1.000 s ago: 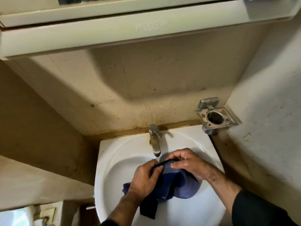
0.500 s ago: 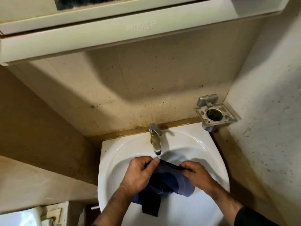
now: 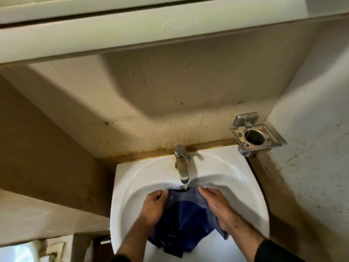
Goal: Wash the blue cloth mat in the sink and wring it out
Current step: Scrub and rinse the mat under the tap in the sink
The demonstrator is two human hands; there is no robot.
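White sink (image 3: 130, 188), tap (image 3: 182, 163) at its back rim, water running from spout. Blue cloth mat (image 3: 186, 218) spread under spout, inside sink. Left hand (image 3: 154, 206) grips mat's left edge, right hand (image 3: 215, 206) grips right edge. Metal holder (image 3: 255, 133) on wall, right of tap.

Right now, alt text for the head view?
Two hands, left hand and right hand, hold a blue cloth mat spread under the running tap in a white sink. A metal holder hangs on the wall at right.

Blue cloth mat (image 3: 186, 222) under running tap (image 3: 182, 167)
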